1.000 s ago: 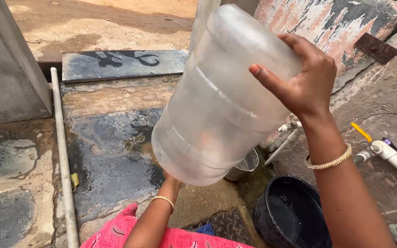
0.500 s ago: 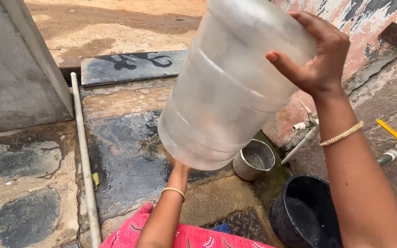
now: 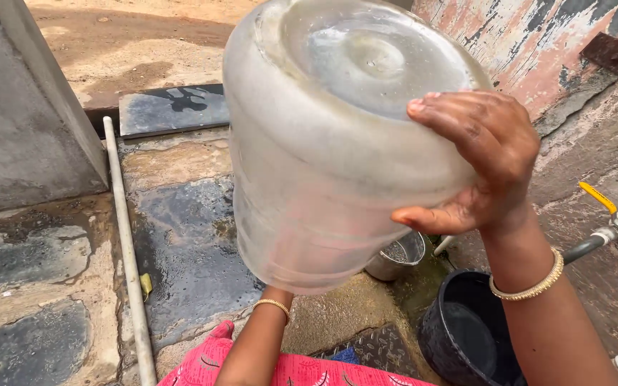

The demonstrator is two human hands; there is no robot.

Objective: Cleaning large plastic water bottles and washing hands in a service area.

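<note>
Wet stone paving (image 3: 187,243) in daylight, a grey wall (image 3: 23,143) left, peeling painted wall (image 3: 538,43) far right, bare dirt (image 3: 123,43) beyond.

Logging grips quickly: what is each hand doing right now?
Right hand: closed around the base of the large translucent plastic water jug.
Left hand: hidden behind the jug; only its forearm shows, so cannot tell.

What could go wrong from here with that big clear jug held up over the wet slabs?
1. The jug looks wet, and the right hand grips only its base edge; it might slip.
2. The left hand is hidden beneath it, so how firmly it is supported cannot be judged.
3. If dropped, it would likely land on the black bucket or steel pot below.
</note>
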